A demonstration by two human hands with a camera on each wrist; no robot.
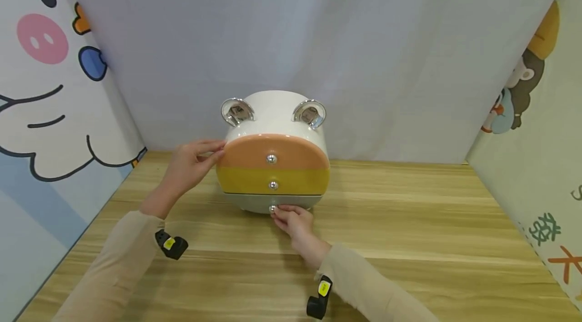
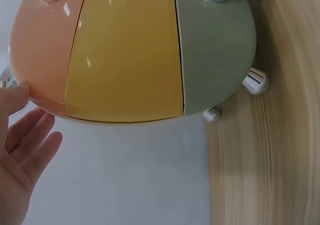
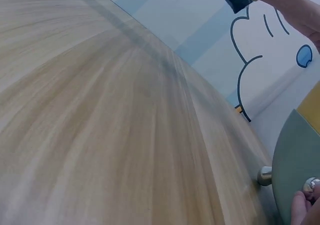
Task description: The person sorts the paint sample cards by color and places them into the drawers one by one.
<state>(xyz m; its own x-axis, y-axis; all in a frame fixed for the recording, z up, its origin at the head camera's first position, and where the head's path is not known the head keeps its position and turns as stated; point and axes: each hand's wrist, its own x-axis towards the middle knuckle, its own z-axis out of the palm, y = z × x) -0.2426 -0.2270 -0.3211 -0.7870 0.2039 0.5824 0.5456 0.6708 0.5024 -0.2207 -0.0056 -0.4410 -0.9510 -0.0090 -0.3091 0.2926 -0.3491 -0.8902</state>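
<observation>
A small rounded cabinet with drawers (image 1: 277,115) stands on the table, white on top with two shiny round ears. Its front has an orange drawer (image 1: 245,152), a yellow drawer (image 1: 245,180) and, lowest, a grey-green drawer (image 2: 217,50), each with a silver knob. A thin dark line runs between yellow and green. My left hand (image 1: 188,165) touches the cabinet's upper left side, thumb at the orange front's edge and fingers fairly straight, as the left wrist view shows. With thumb and fingertips, my right hand (image 1: 297,226) pinches the bottom drawer's knob (image 1: 272,209).
The wood-grain table (image 1: 409,231) spreads out around the cabinet. Behind it hangs a pale grey curtain (image 1: 386,59). Cartoon-printed panels flank the table, one at left (image 1: 54,104) and one at right (image 1: 523,160). Short silver legs (image 2: 256,81) hold the cabinet off the table.
</observation>
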